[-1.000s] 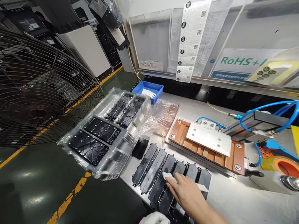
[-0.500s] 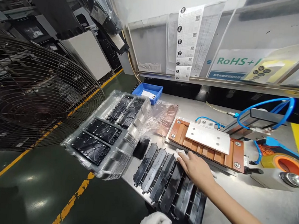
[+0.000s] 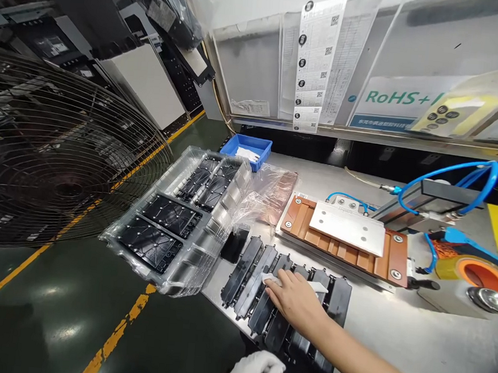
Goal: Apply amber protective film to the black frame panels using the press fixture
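Note:
My right hand point(image 3: 296, 296), bare, presses a white cloth point(image 3: 319, 287) down onto a row of long black plastic parts point(image 3: 249, 267). The fingers are closed over the cloth, and its ends stick out on both sides of the hand. Several of these parts lie side by side on the metal table; my hand and forearm cover the middle ones. In a white glove, my left hand point(image 3: 255, 372) is at the bottom edge of the view, just in front of the row. Its fingers are curled, and whatever they may hold is hidden.
A brown and silver fixture point(image 3: 346, 234) with blue air hoses stands behind the row. To the left are a clear plastic tray point(image 3: 192, 257) of black panels, a phone point(image 3: 234, 244) and a blue bin point(image 3: 257, 164). A tape roll point(image 3: 479, 276) and a bottle point(image 3: 451, 297) are at right.
My right hand has moved left and toward me with the cloth, from the far ends of the black parts onto their tops. The left hand has hardly moved.

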The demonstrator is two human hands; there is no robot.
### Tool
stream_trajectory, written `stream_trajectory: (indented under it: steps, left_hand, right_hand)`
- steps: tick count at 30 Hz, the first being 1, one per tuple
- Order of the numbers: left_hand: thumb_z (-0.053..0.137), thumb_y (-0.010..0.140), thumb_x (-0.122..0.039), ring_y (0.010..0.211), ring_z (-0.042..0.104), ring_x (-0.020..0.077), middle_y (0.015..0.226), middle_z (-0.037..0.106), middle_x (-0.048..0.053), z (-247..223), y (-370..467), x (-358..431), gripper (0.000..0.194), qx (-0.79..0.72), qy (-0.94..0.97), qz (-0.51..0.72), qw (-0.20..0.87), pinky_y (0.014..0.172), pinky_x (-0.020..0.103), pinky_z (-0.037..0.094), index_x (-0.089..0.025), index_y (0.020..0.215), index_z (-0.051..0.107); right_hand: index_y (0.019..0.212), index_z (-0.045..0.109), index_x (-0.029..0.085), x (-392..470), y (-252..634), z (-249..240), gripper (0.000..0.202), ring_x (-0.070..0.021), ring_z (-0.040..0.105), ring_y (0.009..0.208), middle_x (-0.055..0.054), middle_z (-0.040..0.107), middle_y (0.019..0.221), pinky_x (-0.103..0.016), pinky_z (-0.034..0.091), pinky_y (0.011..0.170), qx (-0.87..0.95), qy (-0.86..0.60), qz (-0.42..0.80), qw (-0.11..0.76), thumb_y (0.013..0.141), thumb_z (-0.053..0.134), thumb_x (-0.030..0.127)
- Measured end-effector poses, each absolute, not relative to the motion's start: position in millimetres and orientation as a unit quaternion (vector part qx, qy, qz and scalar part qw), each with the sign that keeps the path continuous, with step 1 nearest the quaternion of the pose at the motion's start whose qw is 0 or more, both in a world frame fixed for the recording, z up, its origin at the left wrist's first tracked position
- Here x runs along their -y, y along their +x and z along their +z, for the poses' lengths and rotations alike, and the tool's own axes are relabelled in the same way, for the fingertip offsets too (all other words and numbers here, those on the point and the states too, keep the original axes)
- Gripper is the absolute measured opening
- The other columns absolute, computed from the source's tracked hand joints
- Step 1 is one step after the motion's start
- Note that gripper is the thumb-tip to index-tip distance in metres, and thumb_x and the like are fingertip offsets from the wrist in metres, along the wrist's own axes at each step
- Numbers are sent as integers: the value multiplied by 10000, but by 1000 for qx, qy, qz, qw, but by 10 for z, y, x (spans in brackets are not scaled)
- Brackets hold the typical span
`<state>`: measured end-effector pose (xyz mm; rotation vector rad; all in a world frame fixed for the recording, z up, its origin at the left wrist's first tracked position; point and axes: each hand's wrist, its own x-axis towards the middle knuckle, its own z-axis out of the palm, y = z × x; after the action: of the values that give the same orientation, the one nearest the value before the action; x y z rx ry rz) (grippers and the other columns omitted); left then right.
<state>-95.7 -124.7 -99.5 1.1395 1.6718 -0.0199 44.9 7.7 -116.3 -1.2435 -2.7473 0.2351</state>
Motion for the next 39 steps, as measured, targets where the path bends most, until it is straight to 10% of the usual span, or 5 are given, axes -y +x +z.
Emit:
stream_trajectory:
  steps: [16,23,28,39]
  left_hand:
    - [460,891,-369,763,661,171,716,733,-6,-934,-1142,1294,282,-720,482,84,491,804,271,479,-279,876,727]
    - [445,930,-386,1160,589,202,1216,671,68,-924,-1609,615,333,-761,542,244,260,1092,364,406,-227,1135,653]
    - [393,940,-412,1410,378,229,1532,407,123,-1124,-1659,51,587,-758,531,163,342,1196,406,267,-128,1453,375]
    - [501,882,-497,1207,595,315,1325,629,115,-1077,-1372,-5,605,-755,497,115,411,1027,468,429,-302,1440,373]
  right_hand:
    - [1255,608,155,-599,1241,-1344,422,-265,592,732,-96,545,845,-354,450,648,818,-561,78,103,1038,307,357]
    - [1258,594,174,-19,1879,-1300,414,-224,599,677,-54,531,792,-334,513,599,814,-547,132,145,1019,286,314]
    - [1174,664,258,310,2024,-1321,421,-225,587,642,-76,552,821,-340,495,557,829,-528,116,145,962,308,185]
    - [1101,626,248,522,1612,-1040,270,-244,564,715,-63,528,855,-370,466,638,836,-510,180,92,1025,388,351]
